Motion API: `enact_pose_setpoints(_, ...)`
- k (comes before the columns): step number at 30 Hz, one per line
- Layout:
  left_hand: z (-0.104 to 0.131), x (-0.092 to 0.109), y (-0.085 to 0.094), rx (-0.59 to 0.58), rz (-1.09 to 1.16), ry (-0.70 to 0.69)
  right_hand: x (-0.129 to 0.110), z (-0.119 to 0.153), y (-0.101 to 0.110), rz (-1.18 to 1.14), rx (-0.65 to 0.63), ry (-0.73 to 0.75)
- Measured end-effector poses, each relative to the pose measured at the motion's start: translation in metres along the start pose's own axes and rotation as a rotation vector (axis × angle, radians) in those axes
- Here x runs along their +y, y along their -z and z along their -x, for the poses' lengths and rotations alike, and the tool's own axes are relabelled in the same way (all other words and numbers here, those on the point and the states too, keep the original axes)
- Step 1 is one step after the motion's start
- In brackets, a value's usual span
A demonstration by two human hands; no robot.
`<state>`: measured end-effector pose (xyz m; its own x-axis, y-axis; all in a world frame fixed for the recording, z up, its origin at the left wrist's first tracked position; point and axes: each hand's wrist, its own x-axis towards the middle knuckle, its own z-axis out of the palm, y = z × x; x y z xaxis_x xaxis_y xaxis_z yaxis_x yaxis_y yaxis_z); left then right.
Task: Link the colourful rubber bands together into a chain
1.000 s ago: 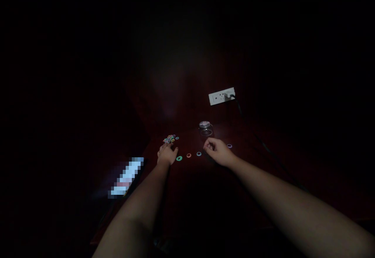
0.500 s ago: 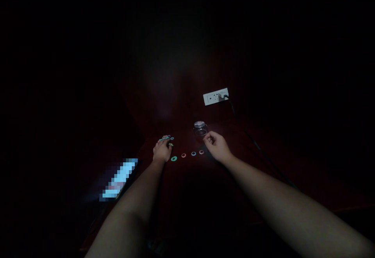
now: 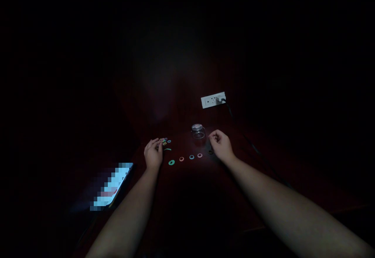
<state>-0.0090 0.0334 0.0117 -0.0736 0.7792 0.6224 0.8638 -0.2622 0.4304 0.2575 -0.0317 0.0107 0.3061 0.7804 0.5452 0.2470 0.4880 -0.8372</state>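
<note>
On a dark red table, my left hand [image 3: 154,154] rests at the left with its fingers bent over the near side of a cluster of small coloured rings [image 3: 163,140]. Whether it pinches a ring is too dim to tell. My right hand [image 3: 221,145] is closed, thumb against fingers, just right of a clear lidded jar [image 3: 198,132]; what it holds, if anything, is hidden. Between the hands lies a row of rings: a green one [image 3: 171,162], an orange one [image 3: 181,159], a blue one [image 3: 191,157] and a pink one [image 3: 199,155]. A dark ring [image 3: 210,152] lies below my right hand.
A lit screen [image 3: 114,185], pixelated, lies at the left beside my left forearm. Behind the jar is a white wall socket [image 3: 213,100] with a plug in it. Its dark cable [image 3: 252,145] runs down to the right across the table. The surroundings are very dark.
My left hand has drawn back left from the ring cluster, uncovering more rings and a green strip. My right hand has moved away from the jar to the right, and the dark ring now shows.
</note>
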Motion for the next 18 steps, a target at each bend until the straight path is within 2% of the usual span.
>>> enact_pose_setpoints(1,0.003,0.003,0.004,0.090,0.098,-0.035,0.001,0.000,-0.001,-0.006,-0.012,-0.003)
enact_pose_setpoints(2,0.007,0.007,0.007,0.127,0.194,-0.051,0.002,0.001,-0.002,-0.014,-0.044,-0.005)
enact_pose_setpoints(5,0.021,0.032,0.008,0.014,0.406,-0.114,0.004,0.005,-0.007,-0.027,-0.244,0.003)
enact_pose_setpoints(8,0.038,0.069,0.001,-0.161,0.625,-0.072,0.002,0.008,-0.010,0.003,-0.407,0.045)
enact_pose_setpoints(9,0.043,0.081,-0.002,-0.212,0.710,-0.033,0.001,0.008,-0.010,0.018,-0.417,0.051)
enact_pose_setpoints(12,0.055,0.104,-0.009,-0.252,0.885,0.014,-0.004,0.006,-0.003,0.058,-0.380,0.050)
enact_pose_setpoints(16,0.061,0.105,-0.014,-0.326,0.870,-0.064,-0.016,0.000,0.021,0.178,-0.343,0.206)
enact_pose_setpoints(18,0.061,0.100,-0.016,-0.340,0.838,-0.084,-0.020,-0.002,0.033,0.193,-0.237,0.206)
